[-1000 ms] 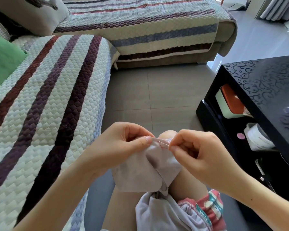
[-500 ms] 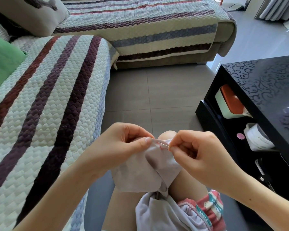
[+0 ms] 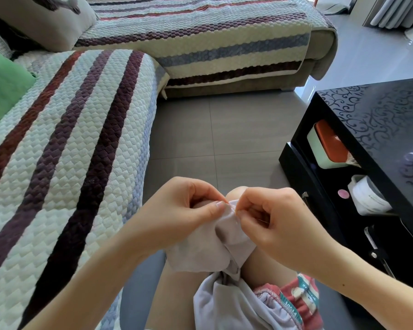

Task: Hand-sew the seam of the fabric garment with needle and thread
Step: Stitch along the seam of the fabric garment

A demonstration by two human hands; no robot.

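Your right hand (image 3: 277, 222) is curled, thumb and forefinger pinching a needle (image 3: 233, 206), which shows only as a thin glint at the folded edge of the garment (image 3: 200, 248). Your left hand (image 3: 184, 213) is curled too, its thumb pressed on top of that same edge, pinching the pale lilac cloth just beside the needle. The garment hangs from both hands over your bare knee (image 3: 234, 192) and bunches in your lap against red patterned shorts (image 3: 303, 296). To your right, a glossy black table (image 3: 379, 120) has an open shelf under its top. In the shelf a white box with an orange lid (image 3: 329, 144) sits tilted, and nearer you is a white tub (image 3: 367, 196) with a small pink disc (image 3: 343, 193) just beside it. What the box and tub hold is hidden. Compared with half a second ago, your thumbs have closed together: the gap where the needle showed plainly is almost gone, and the fingertips nearly touch. To your left a sofa (image 3: 81, 139) in a quilted striped cover runs away from you and turns across the far side, with a green cushion (image 3: 3, 84) and a beige cushion (image 3: 45, 17) on it. Grey floor tiles (image 3: 212, 139) lie between sofa and table. Your right fingers cover most of the needle.
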